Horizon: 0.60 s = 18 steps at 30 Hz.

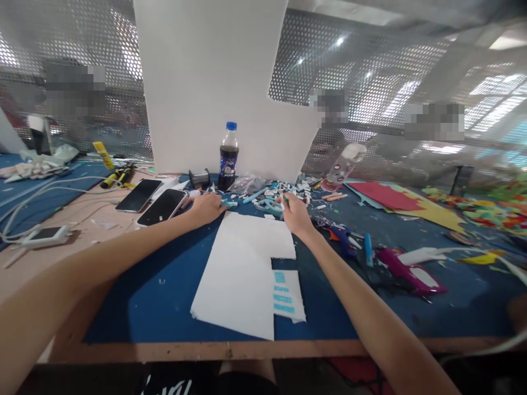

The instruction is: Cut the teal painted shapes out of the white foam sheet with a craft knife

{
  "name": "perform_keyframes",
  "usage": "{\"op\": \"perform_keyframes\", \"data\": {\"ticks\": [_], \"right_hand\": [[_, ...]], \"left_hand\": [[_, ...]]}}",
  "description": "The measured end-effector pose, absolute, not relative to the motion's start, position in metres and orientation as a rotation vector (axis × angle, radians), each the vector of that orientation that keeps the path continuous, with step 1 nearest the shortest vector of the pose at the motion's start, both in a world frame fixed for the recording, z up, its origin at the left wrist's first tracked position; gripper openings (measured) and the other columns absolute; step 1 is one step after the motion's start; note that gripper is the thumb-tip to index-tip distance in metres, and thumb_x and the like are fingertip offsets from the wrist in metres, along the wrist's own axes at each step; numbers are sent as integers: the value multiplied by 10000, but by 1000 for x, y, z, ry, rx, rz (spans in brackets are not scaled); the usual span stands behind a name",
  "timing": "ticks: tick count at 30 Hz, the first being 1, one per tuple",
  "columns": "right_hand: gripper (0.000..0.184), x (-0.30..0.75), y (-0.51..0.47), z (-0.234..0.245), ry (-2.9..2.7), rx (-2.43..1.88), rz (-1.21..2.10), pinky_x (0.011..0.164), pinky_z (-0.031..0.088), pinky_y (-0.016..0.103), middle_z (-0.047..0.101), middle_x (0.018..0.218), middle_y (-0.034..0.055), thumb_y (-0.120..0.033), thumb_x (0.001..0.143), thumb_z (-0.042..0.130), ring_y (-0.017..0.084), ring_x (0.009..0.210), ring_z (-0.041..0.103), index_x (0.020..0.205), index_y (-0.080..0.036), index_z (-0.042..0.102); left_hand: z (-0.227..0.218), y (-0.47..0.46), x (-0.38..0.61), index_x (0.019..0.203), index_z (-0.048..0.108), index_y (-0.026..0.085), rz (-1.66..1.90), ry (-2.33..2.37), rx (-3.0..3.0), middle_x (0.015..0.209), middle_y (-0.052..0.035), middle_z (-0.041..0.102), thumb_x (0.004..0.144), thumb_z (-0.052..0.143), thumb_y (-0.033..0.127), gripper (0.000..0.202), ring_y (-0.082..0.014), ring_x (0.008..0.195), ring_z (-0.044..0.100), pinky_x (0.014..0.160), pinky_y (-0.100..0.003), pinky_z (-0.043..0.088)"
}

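My left hand [206, 208] rests at the far end of the mat, its fingers curled on a small light blue piece [230, 203]. My right hand [296, 214] is closed around something thin, with a bit of green at the fingertips; most of it is hidden. Between the hands lies a pale blue looped thing [269, 207] among white and blue scraps [288, 191]. A large white foam sheet [242, 274] with a notch in its right edge lies nearer to me. Beside it is a small white piece [292, 280] bearing blue grid patterns.
A cola bottle [229, 159] and a wire spool [199, 179] stand behind my hands. Two phones [162, 207] lie at left. Glue guns, one blue [348, 244] and one purple [411, 271], lie at right before coloured sheets [387, 196]. A white board [218, 82] rises behind.
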State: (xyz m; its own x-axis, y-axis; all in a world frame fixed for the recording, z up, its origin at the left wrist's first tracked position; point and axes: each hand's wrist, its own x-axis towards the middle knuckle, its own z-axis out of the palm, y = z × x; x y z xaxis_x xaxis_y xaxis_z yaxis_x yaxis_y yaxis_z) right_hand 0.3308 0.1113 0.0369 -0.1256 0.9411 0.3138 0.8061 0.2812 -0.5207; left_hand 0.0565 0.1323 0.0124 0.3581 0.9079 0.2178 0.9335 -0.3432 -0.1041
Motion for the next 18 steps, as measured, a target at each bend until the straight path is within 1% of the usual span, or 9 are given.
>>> {"op": "perform_keyframes", "data": {"ticks": [6,9,14,18], "right_hand": [[274,323,109,25,-2136,-1616,210,823,518,397,595,1137,82,-319,920,534,189,965,602,1137,-156,573],[275,323,109,23,-2208,-1604,202,812,521,393,600,1121,80,-321,920,535,186,950,606,1132,-150,574],[274,316,104,27,-2269,-1566,200,815,519,397,606,1107,77,-321,918,538,187,946,609,1124,-144,577],[270,312,101,30,-2245,-1582,198,812,520,394,609,1095,75,-322,918,539,185,941,610,1114,-141,580]], "left_hand": [[27,147,71,1195,538,147,-117,-1376,-2626,1188,-97,569,922,559,306,317,-221,1005,600,839,-422,523],[38,156,87,1193,540,148,-22,-1245,-2756,1186,-97,570,923,557,305,313,-219,1002,600,837,-419,524],[41,163,117,1189,543,149,129,-1191,-2851,1184,-95,572,924,556,306,309,-218,999,601,836,-416,525],[39,164,124,1193,540,147,78,-1204,-2849,1185,-97,571,922,558,306,315,-219,1001,601,836,-419,525]]}}
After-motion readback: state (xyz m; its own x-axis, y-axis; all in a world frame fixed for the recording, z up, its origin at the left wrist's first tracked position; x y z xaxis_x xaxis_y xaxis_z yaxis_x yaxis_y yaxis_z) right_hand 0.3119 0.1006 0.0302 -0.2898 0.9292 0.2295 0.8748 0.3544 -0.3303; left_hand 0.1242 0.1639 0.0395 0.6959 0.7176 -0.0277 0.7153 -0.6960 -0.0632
